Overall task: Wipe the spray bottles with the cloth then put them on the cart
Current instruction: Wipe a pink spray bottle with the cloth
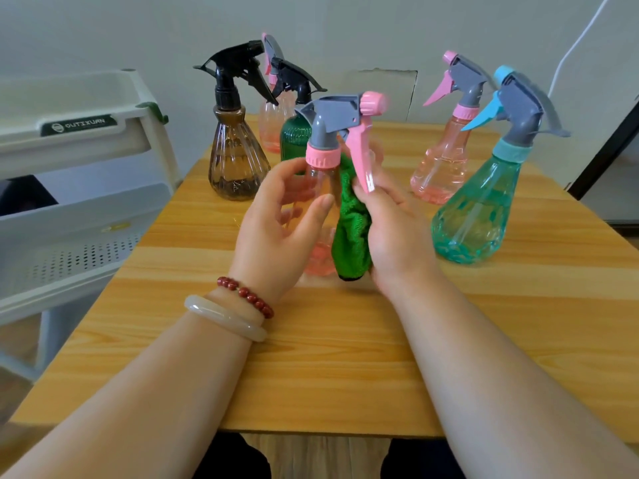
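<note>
My left hand (276, 216) grips a clear pink spray bottle (320, 250) with a grey head and pink trigger, held upright just above the wooden table (311, 357). My right hand (390, 229) holds a green cloth (351, 233) pressed against the bottle's right side. Other bottles stand on the table: a brown one (235, 160), a green one (294, 136), a pink one (273, 122) behind it, another pink one (441, 167) and a teal one (477, 209) on the right.
A white cart (79, 188) with perforated shelves stands at the table's left edge. A grey wall lies behind the table, with a white cable (581, 39) and a dark frame (605, 146) at the right.
</note>
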`<move>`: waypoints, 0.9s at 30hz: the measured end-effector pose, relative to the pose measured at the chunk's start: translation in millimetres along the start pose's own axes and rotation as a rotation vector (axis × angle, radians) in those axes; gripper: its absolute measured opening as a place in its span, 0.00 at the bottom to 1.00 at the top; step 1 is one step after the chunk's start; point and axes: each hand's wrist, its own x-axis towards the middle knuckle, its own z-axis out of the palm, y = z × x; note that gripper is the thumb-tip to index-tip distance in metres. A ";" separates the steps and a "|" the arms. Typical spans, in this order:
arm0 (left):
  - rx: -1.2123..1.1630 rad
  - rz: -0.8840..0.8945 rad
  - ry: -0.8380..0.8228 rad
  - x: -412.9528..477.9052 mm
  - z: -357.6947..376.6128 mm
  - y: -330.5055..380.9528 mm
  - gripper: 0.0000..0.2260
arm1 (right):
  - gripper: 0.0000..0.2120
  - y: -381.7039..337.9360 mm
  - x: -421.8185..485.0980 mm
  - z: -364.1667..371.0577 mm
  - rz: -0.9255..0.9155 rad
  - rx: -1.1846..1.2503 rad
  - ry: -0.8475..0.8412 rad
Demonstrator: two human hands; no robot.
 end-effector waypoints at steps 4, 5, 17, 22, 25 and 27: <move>-0.022 0.005 0.018 -0.8 -0.1 3.4 0.13 | 0.22 1.8 0.8 -3.1 0.171 -0.216 0.052; -0.021 0.010 0.021 -0.6 0.0 3.4 0.13 | 0.21 0.1 0.7 -1.1 0.174 -0.211 0.056; -0.004 0.019 -0.066 0.3 1.0 0.5 0.19 | 0.24 -7.7 1.5 -4.6 -0.016 -0.198 0.087; 0.026 0.001 -0.072 1.0 0.8 -0.8 0.19 | 0.21 -5.9 1.5 -3.4 0.029 -0.257 0.146; -0.001 -0.007 -0.082 -0.1 2.6 -0.4 0.19 | 0.22 -9.2 2.2 0.5 -0.127 -0.060 0.091; -0.018 -0.013 -0.089 -1.4 3.4 0.8 0.19 | 0.21 -11.2 1.0 2.0 -0.147 -0.017 0.052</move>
